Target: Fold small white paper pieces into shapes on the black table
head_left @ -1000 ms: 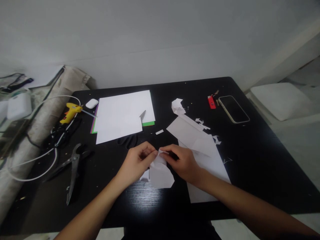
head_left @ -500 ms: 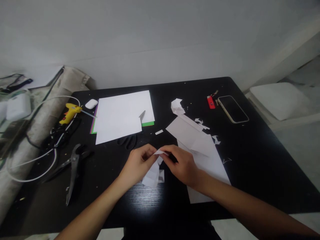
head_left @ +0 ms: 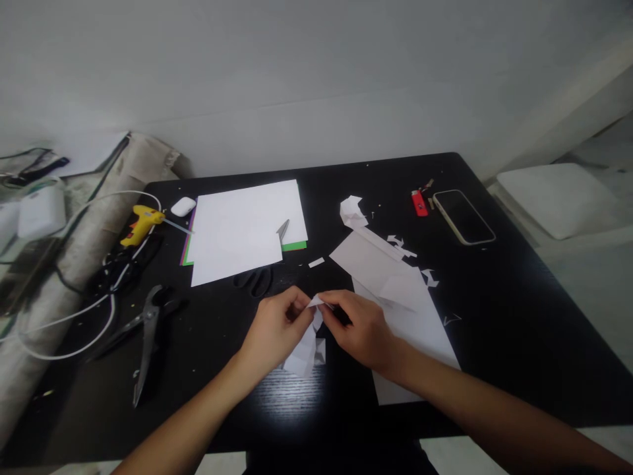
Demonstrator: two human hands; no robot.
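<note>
Left hand [head_left: 274, 323] and right hand [head_left: 360, 326] pinch folded paper [head_left: 302, 356]

Right of the paper stack [head_left: 237, 231], a bare lane of worktop [head_left: 321, 211] let a hand pass as far as the crumpled paper [head_left: 351, 212]; left of the stack, the glue gun [head_left: 142, 225], small white case [head_left: 182, 207] and cable [head_left: 113, 310] stood in the way; at its near edge lay the scissors [head_left: 253, 280], with pliers [head_left: 150, 320] off its near left corner; the left hand [head_left: 277, 323] and right hand [head_left: 359, 323] blocked its near right; far right of it sat the lighter [head_left: 419, 203] and phone [head_left: 465, 216].
</note>
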